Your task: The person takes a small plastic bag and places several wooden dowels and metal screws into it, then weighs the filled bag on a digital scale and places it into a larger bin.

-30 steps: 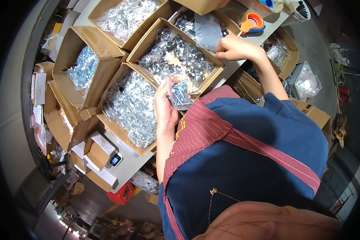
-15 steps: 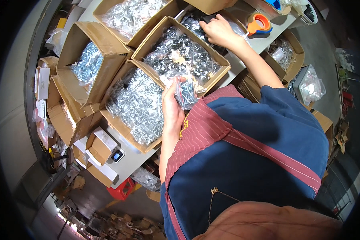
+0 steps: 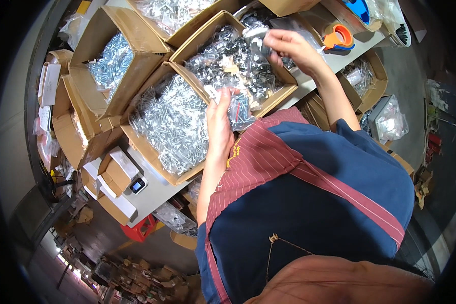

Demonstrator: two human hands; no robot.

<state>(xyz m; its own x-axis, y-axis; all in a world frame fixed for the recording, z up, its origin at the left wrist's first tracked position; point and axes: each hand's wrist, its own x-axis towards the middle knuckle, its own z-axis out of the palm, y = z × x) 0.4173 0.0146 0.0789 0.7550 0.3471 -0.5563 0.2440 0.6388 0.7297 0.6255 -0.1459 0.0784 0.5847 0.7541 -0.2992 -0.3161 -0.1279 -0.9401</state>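
Left hand first: thumb and fingers are closed on a clear bag, gripping it just in front of the body, a thin red strip running along its plastic, bluish metal pieces showing through. Up and to the right, the right hand has its fingers pinched on a small packet, dark with a pale upper end. Here's the relation that counts: the packet is ahead of the clear bag and slightly to its right, the two well apart, with the right hand the nearer to the packet. The clear bag's long side runs roughly away from the body; the packet's long axis is hard to call.

Beneath them, the middle box, brown cardboard, is heaped with crinkly, glossy packets of black and white pieces. Just left, touching it, another box brims with thin silvery screws in shiny film. Farther left, a taller box carries bluish screws. Out right, there's a smooth orange tape dispenser. And down the near left side of the grey worktop, small white-and-brown cartons sit beside a rounded pale gadget with a lit screen.
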